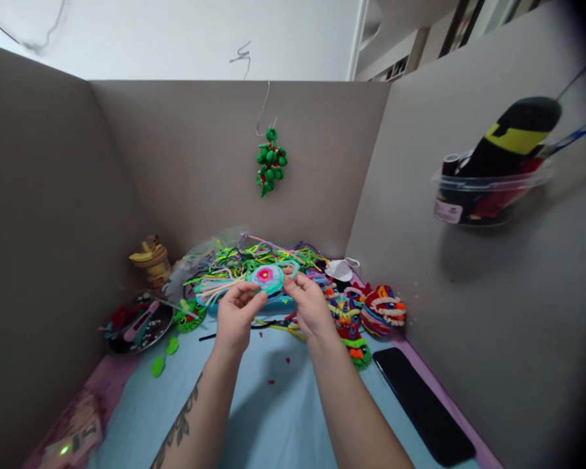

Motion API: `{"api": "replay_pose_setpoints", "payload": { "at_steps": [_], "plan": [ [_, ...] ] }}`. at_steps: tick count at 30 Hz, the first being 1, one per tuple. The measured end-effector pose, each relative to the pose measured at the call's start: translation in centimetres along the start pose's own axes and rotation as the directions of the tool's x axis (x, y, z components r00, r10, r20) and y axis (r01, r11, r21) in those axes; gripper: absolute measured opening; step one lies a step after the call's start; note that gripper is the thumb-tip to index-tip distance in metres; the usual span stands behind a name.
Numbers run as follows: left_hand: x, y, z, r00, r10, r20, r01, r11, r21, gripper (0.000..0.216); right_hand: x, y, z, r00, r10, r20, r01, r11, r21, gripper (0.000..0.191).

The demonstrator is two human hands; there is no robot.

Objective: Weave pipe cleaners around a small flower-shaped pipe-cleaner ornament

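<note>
Raised above the table, a round coiled disc [267, 277], teal at the rim with a pink and red middle, looks made of pipe cleaners. My left hand [237, 312] pinches its lower left edge between thumb and fingers. On the other side, my right hand [308, 303] is closed on a teal pipe cleaner loop [291, 267] at the disc's right edge. Whether the loop is fixed to the disc I cannot tell. Behind both hands lies a heap of loose pipe cleaners [234, 260] in many colours, partly hidden by the hands.
Colourful pipe cleaner figures [383, 311] sit at right, near a black phone-like slab [422, 404]. A metal dish [141, 326] with pieces stands left. Scissors [278, 324] lie behind my hands. Grey partitions [224, 176] enclose three sides; a clear tub [493, 185] hangs right.
</note>
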State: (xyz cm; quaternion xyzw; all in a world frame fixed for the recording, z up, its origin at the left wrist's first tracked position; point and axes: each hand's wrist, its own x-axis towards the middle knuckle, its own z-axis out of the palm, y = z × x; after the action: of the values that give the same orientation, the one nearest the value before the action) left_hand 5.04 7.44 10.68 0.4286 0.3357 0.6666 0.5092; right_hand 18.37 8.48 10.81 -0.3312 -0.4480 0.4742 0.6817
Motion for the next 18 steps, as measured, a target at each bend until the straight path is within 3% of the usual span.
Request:
{"api": "replay_pose_setpoints", "payload": {
  "at_steps": [6, 12, 18],
  "plan": [
    [0.1, 0.5, -0.2, 0.997, -0.017, 0.078, 0.016, 1.0, 0.009, 0.03, -0.2, -0.3, 0.3, 0.996, -0.015, 0.091, 0.014, 1.0, 0.016, 0.029],
    [-0.2, 0.8, 0.1, 0.997, 0.037, 0.066, -0.04, 0.998, 0.05, 0.03, -0.3, 0.5, 1.2, 0.999, -0.032, 0.032, 0.028, 0.99, 0.138, 0.028],
    [-0.4, 2.2, -0.4, 0.986, 0.136, 0.1, -0.145, 0.985, 0.091, 0.027, -1.6, -1.0, 1.9, 0.999, 0.007, 0.042, -0.014, 0.987, 0.159, 0.019]
  ]
}}
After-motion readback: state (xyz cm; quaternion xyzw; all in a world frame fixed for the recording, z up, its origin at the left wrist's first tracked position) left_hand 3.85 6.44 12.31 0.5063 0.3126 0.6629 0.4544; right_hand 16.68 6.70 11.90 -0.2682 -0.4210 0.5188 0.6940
